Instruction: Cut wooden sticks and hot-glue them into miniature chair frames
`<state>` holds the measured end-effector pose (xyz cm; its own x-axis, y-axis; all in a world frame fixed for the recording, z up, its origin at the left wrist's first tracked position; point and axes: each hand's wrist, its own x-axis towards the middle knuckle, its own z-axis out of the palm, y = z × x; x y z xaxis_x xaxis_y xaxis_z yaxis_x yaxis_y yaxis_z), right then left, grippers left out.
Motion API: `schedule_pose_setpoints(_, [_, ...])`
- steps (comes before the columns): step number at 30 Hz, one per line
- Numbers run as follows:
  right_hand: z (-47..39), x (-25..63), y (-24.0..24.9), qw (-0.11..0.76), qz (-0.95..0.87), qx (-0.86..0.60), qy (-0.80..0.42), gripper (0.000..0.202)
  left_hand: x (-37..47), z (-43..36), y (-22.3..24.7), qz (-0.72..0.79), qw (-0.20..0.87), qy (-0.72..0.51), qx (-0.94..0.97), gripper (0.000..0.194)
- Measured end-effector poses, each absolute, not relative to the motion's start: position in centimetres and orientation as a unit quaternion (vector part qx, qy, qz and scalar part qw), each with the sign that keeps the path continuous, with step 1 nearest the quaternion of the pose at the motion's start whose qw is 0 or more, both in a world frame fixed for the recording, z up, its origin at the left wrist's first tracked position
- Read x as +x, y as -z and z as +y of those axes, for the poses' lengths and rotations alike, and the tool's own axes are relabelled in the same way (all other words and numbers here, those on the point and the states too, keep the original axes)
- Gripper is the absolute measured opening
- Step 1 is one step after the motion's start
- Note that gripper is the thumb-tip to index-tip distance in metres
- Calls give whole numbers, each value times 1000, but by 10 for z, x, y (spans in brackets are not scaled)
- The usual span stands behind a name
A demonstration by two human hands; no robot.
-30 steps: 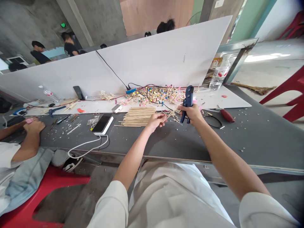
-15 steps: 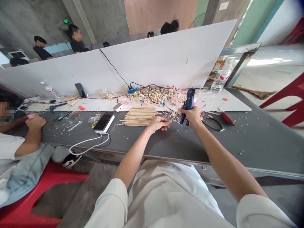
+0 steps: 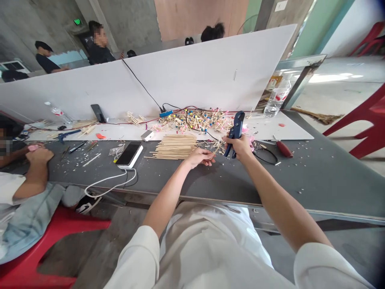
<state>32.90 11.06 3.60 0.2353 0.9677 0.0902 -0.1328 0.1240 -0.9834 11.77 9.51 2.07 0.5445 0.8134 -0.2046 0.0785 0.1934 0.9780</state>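
My right hand (image 3: 238,145) is closed round a dark blue hand cutter (image 3: 238,125), held upright with its head pointing away from me. Just left of it, my left hand (image 3: 199,157) pinches a thin wooden stick (image 3: 217,147) between thumb and fingers. The stick's far end lies close to the cutter; whether they touch I cannot tell. Left of my left hand lies a row of long wooden sticks (image 3: 173,147). Behind both hands spreads a heap of short stick pieces (image 3: 198,121) with coloured ball ends.
A phone on a white block (image 3: 130,155) with a looped white cable lies to the left. On the right are a red-handled screwdriver (image 3: 283,148) and a water bottle (image 3: 277,98). A white board (image 3: 192,76) stands across the back. A co-worker's hands (image 3: 40,154) rest at the far left.
The whole view has shifted slightly. Both hands keep nearly the same pose, with the cutter and the stick still in them. A person behind the board has moved a little.
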Motion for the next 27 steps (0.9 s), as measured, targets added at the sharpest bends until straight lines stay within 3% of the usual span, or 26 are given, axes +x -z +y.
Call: schedule_pose_setpoints(27, [103,330,-46,588,-486,-464,-450,39,117,97,-16,392,694,-254,548,29])
